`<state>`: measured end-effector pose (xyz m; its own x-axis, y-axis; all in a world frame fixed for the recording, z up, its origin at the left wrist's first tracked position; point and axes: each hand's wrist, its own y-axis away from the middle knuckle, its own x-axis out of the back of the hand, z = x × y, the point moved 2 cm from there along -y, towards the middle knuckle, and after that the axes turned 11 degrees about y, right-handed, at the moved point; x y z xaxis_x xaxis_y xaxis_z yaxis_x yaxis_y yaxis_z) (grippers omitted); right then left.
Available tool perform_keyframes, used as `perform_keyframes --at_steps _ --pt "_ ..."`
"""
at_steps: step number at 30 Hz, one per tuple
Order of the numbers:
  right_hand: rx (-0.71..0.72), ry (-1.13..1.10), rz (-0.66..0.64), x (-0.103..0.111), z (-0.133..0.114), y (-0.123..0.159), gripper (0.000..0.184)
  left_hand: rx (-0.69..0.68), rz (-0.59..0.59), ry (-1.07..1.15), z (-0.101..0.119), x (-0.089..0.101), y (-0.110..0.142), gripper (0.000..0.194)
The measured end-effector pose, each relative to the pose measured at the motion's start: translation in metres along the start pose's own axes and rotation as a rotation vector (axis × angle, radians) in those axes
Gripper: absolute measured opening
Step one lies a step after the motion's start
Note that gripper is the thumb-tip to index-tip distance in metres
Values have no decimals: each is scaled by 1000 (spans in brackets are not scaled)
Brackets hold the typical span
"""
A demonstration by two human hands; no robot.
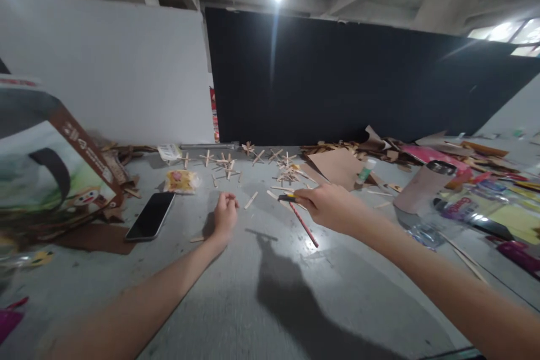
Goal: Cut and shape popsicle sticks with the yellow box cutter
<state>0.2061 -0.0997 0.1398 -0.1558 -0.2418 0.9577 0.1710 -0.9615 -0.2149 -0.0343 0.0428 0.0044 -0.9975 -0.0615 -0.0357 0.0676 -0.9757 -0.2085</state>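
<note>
My right hand (331, 205) grips a small yellow-and-black utility knife (287, 198), its dark end pointing left above the table. Below that hand lies a thin red patterned rod (304, 226), perhaps a pencil. Pale wooden craft sticks lie near the knife, and one loose stick (251, 200) rests between my hands. My left hand (226, 215) lies on the table with its fingers curled in; whatever may be inside them is hidden. Beyond both hands sit several small crossed-stick pieces (229, 167), joined like stars.
A black phone (151, 216) and a yellow packet (181, 181) are left of my left hand. A printed box (63, 146) stands farther left. Brown cardboard (337, 167), a glue stick (366, 171), a pale tumbler (424, 187) and a clear bottle (468, 205) are to the right.
</note>
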Motion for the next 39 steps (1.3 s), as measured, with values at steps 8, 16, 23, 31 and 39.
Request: perform_keyframes --at_steps 8,16,23,31,39 --pt "-33 -170 119 -29 -16 5 33 -36 -329 139 11 -14 21 36" --pt "1 -389 177 -74 -54 -2 39 -63 -593 261 11 -20 39 71" --pt "17 -549 289 -99 -63 2 31 -89 -560 54 13 -17 39 51" --pt "78 -675 362 -103 -64 13 44 -87 -596 -2 10 -19 40 53" --pt "-14 -749 309 -111 -76 17 49 -48 -653 -74 9 -15 45 63"
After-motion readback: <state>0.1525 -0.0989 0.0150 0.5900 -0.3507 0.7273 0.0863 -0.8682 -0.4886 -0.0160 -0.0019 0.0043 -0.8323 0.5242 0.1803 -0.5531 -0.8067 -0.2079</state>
